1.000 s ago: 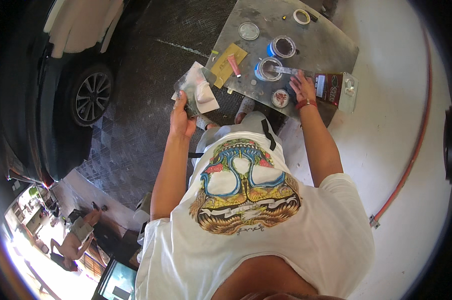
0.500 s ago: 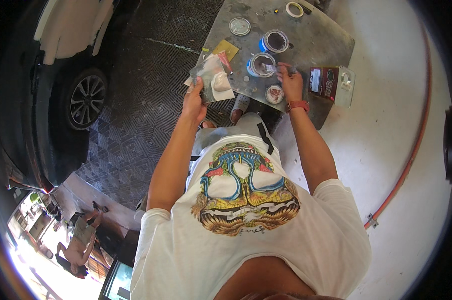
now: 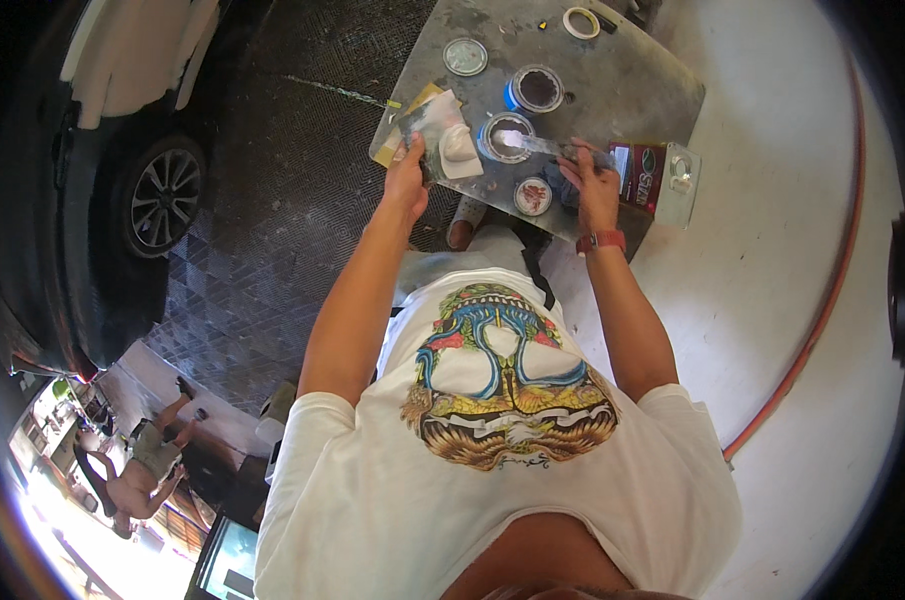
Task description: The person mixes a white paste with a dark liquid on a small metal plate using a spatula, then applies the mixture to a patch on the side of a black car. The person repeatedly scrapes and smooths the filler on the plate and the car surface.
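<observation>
My left hand (image 3: pixel 406 184) grips the edge of a flat mixing board (image 3: pixel 430 118), which carries a thick pale lump of putty (image 3: pixel 459 150). In my right hand (image 3: pixel 594 192) is a putty knife (image 3: pixel 544 146), held nearly level. Pale paste covers its tip, which lies over the mouth of the nearer open can (image 3: pixel 485 142). A second open can (image 3: pixel 515 97), blue-sided with dark contents, stands just behind. Closer to me sits a small round container (image 3: pixel 532 197) with reddish-brown residue on top.
The grey table (image 3: pixel 632 95) bears a round lid (image 3: pixel 465 57), a tape roll (image 3: pixel 580 23) and a dark red rectangular tin (image 3: pixel 644 175) right of my hand. A dark car (image 3: pixel 122 200) stands left. Another person (image 3: pixel 144 485) is in the background, lower left.
My right hand has moved right, drawing the putty knife up from the nearer can with paste on its tip. My left hand and the board have shifted slightly right.
</observation>
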Available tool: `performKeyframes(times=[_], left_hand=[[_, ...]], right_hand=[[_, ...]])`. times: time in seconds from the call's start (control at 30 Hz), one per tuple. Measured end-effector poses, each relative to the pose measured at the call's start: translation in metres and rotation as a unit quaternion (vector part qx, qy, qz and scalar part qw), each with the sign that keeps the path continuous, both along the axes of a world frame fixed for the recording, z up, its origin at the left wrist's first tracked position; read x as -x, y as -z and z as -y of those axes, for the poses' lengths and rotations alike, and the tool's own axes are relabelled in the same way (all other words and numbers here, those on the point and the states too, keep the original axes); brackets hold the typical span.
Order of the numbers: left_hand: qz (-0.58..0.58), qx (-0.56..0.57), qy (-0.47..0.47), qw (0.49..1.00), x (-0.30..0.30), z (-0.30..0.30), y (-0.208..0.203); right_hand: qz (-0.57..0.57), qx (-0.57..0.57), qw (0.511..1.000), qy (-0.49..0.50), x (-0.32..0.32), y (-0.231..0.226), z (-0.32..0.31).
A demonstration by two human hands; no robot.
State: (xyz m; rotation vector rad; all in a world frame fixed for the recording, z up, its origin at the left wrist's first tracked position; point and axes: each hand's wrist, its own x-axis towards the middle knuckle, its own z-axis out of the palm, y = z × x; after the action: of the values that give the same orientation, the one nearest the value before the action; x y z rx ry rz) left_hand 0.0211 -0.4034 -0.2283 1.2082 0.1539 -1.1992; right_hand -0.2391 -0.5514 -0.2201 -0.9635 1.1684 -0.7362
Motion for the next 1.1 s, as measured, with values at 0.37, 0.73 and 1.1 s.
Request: performKeyframes(times=[0.37,0.73,1.1], left_hand=[[0.124,-0.036,0.069,0.989,0.014,0.056,0.043],[-0.107,0.084,0.098,0.986,0.026,0.081,-0.032],[-0.078,0.101,0.011,0.992,0.043,0.07,-0.044]], right_hand=[[-0.066,0.153,0.985,-0.052,0.044,-0.145,-0.03],[-0.159,0.469,0.818,-0.293,0.064,-0.172,-0.066],[-0.142,0.425,0.877,-0.174,0.075,-0.157,-0.09]])
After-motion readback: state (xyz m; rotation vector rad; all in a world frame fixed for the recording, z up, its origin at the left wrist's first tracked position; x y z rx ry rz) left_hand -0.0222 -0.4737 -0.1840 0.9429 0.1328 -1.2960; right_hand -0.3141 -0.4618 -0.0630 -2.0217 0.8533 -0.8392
